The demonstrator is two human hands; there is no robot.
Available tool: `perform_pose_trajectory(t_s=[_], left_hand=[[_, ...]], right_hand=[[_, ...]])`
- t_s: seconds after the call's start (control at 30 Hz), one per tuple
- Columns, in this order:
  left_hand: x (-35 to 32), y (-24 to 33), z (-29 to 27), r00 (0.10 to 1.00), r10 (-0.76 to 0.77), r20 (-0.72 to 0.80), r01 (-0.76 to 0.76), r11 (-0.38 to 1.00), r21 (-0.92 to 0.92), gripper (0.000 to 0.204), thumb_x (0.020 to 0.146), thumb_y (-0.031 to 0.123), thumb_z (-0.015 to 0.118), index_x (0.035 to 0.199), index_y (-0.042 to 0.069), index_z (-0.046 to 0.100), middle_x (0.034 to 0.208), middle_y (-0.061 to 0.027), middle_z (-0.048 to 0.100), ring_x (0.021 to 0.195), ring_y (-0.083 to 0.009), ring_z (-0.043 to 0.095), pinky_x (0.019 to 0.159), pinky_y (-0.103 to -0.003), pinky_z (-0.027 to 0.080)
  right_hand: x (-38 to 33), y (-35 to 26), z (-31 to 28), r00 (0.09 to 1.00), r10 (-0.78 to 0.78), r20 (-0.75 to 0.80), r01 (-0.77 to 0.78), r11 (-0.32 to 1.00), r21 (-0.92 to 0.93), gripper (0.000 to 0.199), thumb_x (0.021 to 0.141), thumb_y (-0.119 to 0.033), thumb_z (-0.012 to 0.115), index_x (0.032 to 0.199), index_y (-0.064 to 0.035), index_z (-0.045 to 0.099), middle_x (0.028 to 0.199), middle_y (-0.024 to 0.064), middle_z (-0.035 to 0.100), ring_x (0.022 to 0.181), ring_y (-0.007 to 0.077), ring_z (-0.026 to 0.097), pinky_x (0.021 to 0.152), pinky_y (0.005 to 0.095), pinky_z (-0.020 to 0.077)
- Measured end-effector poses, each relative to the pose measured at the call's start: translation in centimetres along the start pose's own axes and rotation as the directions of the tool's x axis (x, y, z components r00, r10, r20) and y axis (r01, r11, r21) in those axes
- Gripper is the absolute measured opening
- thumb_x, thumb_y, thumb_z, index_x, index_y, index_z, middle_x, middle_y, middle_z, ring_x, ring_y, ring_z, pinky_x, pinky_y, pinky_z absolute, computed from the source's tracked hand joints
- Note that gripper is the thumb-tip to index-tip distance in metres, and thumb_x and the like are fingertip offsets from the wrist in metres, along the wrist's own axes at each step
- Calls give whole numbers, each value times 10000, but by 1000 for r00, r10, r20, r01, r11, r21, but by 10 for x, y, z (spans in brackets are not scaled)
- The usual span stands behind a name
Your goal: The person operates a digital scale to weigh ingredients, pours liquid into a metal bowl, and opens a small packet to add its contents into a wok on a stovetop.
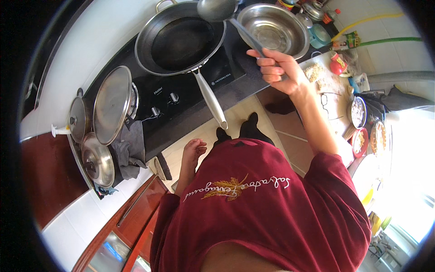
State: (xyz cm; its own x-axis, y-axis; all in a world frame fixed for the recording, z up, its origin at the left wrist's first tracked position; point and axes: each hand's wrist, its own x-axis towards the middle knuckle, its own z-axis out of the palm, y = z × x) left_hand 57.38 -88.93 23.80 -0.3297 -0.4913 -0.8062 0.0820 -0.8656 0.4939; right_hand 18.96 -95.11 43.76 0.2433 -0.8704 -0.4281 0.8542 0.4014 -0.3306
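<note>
My right hand [282,72] is closed around the dark handle of a ladle [216,10]. The ladle's round metal bowl is over the far right rim of a large black wok [181,41]. The wok stands on the black stove [181,97], and its long metal handle points toward me. No food shows inside it. Beside the wok, on the right, a wide steel basin [272,34] lies below the ladle's shaft. My left hand [192,150] hangs by my waist in front of the counter edge, fingers loosely curled and apart, with nothing visible in it.
Left of the wok, a glass lid [112,105] leans over the other burner, near a steel lidded pot [97,158] and a grey cloth [130,149]. On the right counter are eyeglasses [325,104], a red-capped bottle [337,65] and several bowls of food [358,112]. Red cabinets [140,208] stand lower left.
</note>
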Motion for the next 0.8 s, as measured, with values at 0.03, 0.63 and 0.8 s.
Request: perform_pose_trajectory(t_s=[0.03, 0.63, 0.8], left_hand=[[-2, -3, 1, 1000, 4, -5, -4, 1000, -7, 148, 844, 184, 537, 909, 52, 555, 794, -98, 620, 627, -163, 586, 603, -278, 485], [-23, -39, -13, 995, 11, -95, -19, 996, -84, 180, 852, 183, 513, 942, 31, 550, 803, -89, 614, 659, -162, 583, 622, -274, 490], [-20, -33, -10, 996, 18, -84, -25, 997, -78, 179, 857, 184, 506, 941, 31, 547, 804, -93, 616, 654, -164, 587, 623, -276, 492]], right_hand=[[12, 3, 0, 998, 4, -65, -9, 996, -89, 285, 922, -198, 411, 1077, 37, 456, 623, -55, 349, 430, 19, 253, 385, 167, 224], [80, 13, 5, 923, 49, -382, -184, 928, -324, 192, 912, -185, 406, 775, -55, 440, 586, -45, 387, 425, 37, 312, 395, 187, 260], [83, 14, 2, 928, 134, -347, -232, 939, -256, 201, 919, -190, 392, 837, -16, 447, 585, -45, 383, 421, 38, 319, 390, 179, 269]])
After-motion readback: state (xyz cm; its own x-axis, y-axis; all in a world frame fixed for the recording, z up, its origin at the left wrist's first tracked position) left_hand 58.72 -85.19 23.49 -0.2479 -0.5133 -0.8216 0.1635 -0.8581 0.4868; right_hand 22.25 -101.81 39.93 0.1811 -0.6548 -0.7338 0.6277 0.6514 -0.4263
